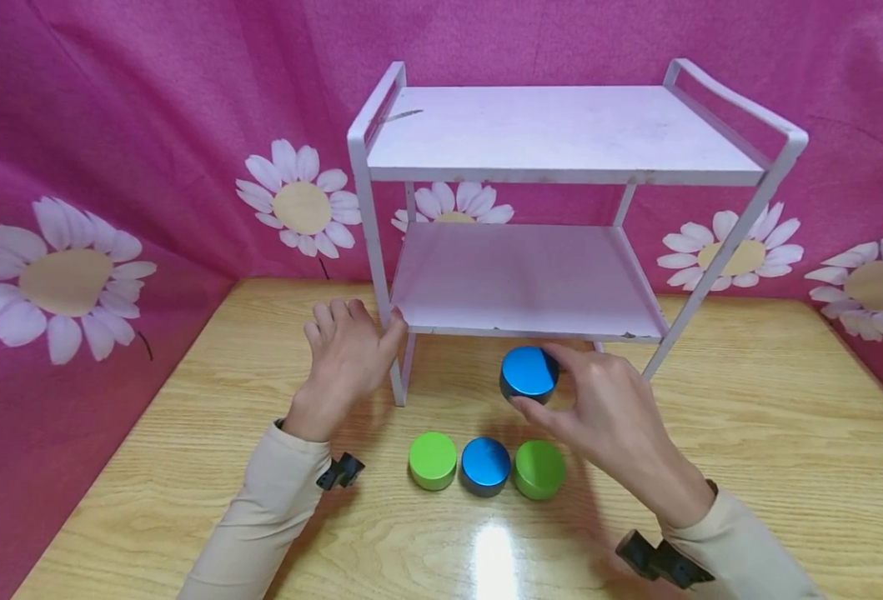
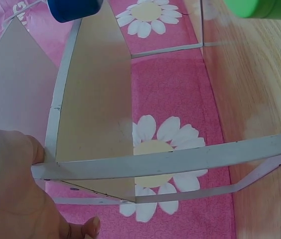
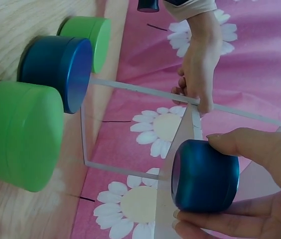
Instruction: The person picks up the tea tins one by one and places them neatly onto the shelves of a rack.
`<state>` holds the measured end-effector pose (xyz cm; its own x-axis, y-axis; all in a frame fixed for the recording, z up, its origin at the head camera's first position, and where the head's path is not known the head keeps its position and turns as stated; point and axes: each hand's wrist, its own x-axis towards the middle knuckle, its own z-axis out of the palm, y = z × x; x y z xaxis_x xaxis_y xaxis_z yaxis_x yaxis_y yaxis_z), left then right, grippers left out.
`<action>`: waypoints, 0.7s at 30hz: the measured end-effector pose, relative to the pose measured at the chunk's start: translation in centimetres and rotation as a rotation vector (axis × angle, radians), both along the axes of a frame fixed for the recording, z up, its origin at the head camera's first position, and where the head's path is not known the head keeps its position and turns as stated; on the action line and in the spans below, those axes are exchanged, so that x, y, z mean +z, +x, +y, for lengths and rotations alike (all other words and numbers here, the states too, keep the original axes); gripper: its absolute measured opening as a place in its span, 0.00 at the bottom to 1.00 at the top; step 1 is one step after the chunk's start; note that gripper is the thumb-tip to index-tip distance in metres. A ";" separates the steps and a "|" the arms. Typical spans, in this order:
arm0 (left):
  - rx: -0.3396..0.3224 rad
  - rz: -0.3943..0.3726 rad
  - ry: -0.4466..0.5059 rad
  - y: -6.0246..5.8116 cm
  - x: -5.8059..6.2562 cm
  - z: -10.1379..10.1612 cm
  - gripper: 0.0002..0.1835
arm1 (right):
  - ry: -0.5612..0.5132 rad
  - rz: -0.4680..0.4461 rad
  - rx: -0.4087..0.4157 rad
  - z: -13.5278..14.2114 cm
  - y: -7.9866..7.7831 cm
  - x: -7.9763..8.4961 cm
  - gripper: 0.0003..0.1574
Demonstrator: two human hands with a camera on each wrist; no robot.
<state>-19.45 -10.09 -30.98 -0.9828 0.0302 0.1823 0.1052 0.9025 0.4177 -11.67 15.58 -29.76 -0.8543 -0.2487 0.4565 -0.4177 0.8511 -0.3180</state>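
Observation:
My right hand (image 1: 614, 408) pinches a round blue tin (image 1: 529, 371) between thumb and fingers, raised off the table just in front of the rack's lower shelf. In the right wrist view, thumb and fingertips press opposite sides of the held blue tin (image 3: 205, 175). At the left front post of the white two-tier rack (image 1: 501, 177), my left hand (image 1: 347, 358) holds on, thumb at the lower shelf's corner and fingers on the post's other side. On the table stand a light green tin (image 1: 433, 460), a second blue tin (image 1: 485, 466) and a darker green tin (image 1: 539, 469), in a row.
The rack's upper shelf (image 1: 561, 125) has raised side rails, and its lower shelf (image 1: 524, 275) sits above the wooden table (image 1: 208, 467). A pink cloth (image 1: 186, 100) with white daisies hangs behind and at both sides.

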 end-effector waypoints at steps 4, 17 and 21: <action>-0.001 -0.003 -0.004 0.0 0.0 0.0 0.28 | 0.003 0.017 0.014 -0.2 -0.2 0.3 0.37; -0.005 0.026 -0.008 -0.1 0.0 0.0 0.28 | 0.012 0.056 0.053 -0.8 -0.9 0.8 0.37; 0.000 0.026 -0.019 -0.1 0.1 0.0 0.28 | 0.002 0.067 0.066 -1.1 -1.2 1.0 0.36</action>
<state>-19.57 -10.10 -30.91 -0.9778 0.0337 0.2070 0.1157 0.9101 0.3980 -12.86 14.47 -28.79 -0.8033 -0.3044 0.5118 -0.4934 0.8215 -0.2859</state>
